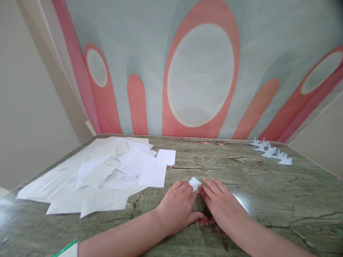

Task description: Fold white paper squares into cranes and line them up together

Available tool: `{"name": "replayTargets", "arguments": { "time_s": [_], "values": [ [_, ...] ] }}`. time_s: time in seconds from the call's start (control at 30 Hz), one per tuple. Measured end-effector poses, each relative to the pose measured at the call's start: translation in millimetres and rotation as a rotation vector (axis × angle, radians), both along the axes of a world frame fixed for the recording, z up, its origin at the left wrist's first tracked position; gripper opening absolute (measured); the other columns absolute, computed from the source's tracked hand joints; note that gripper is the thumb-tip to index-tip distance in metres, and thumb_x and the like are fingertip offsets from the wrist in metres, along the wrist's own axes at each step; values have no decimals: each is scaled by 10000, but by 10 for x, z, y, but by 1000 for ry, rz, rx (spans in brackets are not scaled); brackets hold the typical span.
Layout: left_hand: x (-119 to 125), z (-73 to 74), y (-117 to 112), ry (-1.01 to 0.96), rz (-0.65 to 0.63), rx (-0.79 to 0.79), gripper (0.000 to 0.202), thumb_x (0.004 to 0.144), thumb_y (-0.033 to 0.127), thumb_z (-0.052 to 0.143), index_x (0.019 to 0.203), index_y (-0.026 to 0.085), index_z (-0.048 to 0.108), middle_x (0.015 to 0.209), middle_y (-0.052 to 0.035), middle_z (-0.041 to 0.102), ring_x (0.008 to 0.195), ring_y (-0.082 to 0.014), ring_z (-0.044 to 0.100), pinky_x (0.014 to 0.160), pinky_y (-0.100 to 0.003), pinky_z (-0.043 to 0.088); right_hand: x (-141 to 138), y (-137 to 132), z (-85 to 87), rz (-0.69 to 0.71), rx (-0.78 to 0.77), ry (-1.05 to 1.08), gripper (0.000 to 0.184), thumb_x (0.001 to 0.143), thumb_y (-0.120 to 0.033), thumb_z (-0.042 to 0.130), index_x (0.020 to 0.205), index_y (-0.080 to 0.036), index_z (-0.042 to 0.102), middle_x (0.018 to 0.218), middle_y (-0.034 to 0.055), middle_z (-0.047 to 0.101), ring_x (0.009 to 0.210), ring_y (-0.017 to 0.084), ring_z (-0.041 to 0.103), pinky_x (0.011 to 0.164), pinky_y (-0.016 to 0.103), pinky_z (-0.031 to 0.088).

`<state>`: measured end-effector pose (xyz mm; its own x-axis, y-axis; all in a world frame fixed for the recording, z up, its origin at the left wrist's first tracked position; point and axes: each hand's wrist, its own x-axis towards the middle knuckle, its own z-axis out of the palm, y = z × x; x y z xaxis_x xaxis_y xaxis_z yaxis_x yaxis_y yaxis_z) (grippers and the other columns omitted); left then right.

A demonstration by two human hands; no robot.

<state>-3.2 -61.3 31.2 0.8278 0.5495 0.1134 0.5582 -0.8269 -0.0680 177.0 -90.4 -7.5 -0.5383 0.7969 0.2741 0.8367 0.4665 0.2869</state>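
Observation:
Both my hands lie on the wood-patterned table, fingertips meeting over a small folded white paper piece. My left hand is curled, its fingertips pressing the paper's left side. My right hand lies flatter, fingers together, pressing the paper's right side. Most of the paper is hidden under the fingers; only a small white corner shows.
A loose heap of white paper sheets covers the table's left half, with a square sheet nearest my hands. Several small folded paper figures stand at the far right corner. A curtain with pink ovals hangs behind the table.

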Motion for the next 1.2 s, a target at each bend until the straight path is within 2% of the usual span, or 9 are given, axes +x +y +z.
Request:
{"name": "replayTargets", "arguments": {
  "time_s": [0.23,0.4,0.67,0.83,0.97,1.07,1.2],
  "values": [
    [-17,-7,-30,29,66,99,512,851,528,443,1028,84,627,1045,-137,616,1052,-265,484,914,-381,330,-13,11,52,5,22,-13,337,760,-130,494,1073,-91,615,1073,138,616,1095,294,473,969,470,350],
    [-43,0,-57,68,117,191,479,817,553,484,898,125,684,1078,-140,615,1090,-279,457,920,-379,317,-10,7,91,1,20,-26,358,737,-117,523,1078,-71,619,1039,146,633,1071,293,489,951,458,364],
    [-66,13,-51,107,121,205,476,834,535,458,859,127,702,1081,-147,619,1117,-285,439,932,-386,290,44,18,121,-66,-33,-116,170,689,-64,566,765,-108,712,904,156,660,1043,312,495,937,457,353],
    [-66,19,-50,116,110,179,420,818,500,510,811,126,703,1019,-143,638,1084,-288,459,915,-381,311,49,10,230,-107,-116,-94,167,703,-44,566,756,-108,710,857,161,655,964,311,528,876,444,365],
    [-78,35,-49,91,115,166,380,825,467,521,807,129,695,1018,-131,635,1055,-279,474,899,-385,336,122,93,308,-188,-232,95,198,782,-78,524,846,-172,686,834,93,641,851,247,570,794,395,384],
    [-81,46,-46,59,116,152,353,825,439,538,822,121,689,1042,-124,623,1042,-271,479,885,-380,356,190,217,286,-230,-288,364,182,845,-252,514,962,-202,644,901,68,614,873,223,568,795,369,386],
    [-61,36,-26,46,110,158,320,812,410,575,826,111,689,972,-114,632,1013,-267,490,856,-369,383,227,352,166,-214,-423,684,252,782,-380,585,958,-204,622,919,53,596,862,193,556,752,305,408]
  ]
}}
